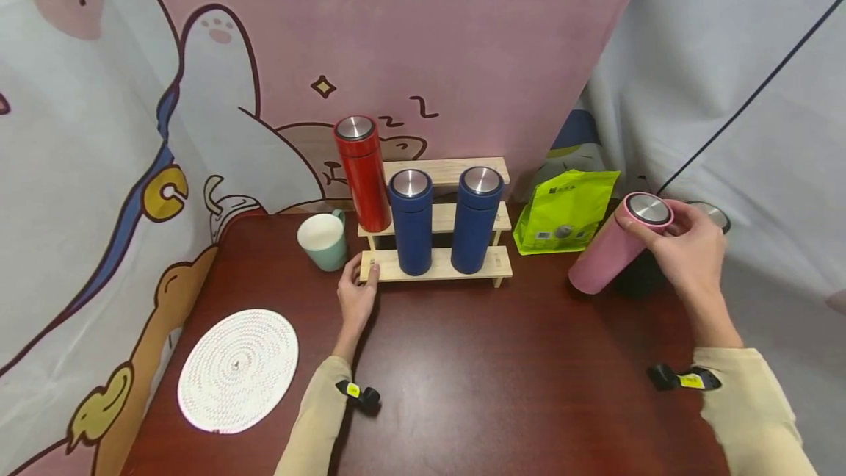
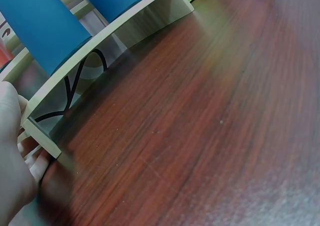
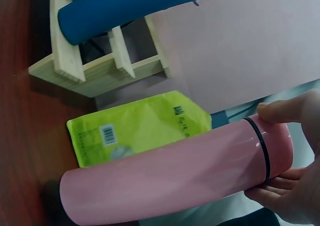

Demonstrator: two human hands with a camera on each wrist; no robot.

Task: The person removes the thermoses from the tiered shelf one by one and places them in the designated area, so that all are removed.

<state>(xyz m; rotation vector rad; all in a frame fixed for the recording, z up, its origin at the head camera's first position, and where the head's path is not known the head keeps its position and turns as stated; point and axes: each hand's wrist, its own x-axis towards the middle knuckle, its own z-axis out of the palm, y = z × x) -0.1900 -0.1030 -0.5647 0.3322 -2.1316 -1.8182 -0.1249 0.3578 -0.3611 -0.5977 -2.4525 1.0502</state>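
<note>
In the head view my right hand point(image 1: 694, 244) grips a pink thermos point(image 1: 604, 255) round its lid end; the bottle leans, and in the right wrist view its base is close to the tabletop. My left hand point(image 1: 357, 296) holds the left end of a wooden tiered rack point(image 1: 439, 267), thumb on top and fingers round the edge. Two blue thermoses point(image 1: 411, 230) stand on the rack's lowest step. A red thermos point(image 1: 363, 182) stands on the middle step at the left.
A mint-green mug point(image 1: 324, 244) stands left of the rack. Between rack and pink thermos sits a lime-green pouch point(image 1: 562, 215). Behind my right hand a dark thermos point(image 1: 641, 278) is partly hidden. A round white woven mat point(image 1: 238, 369) lies at the front left of the brown table point(image 1: 496, 380).
</note>
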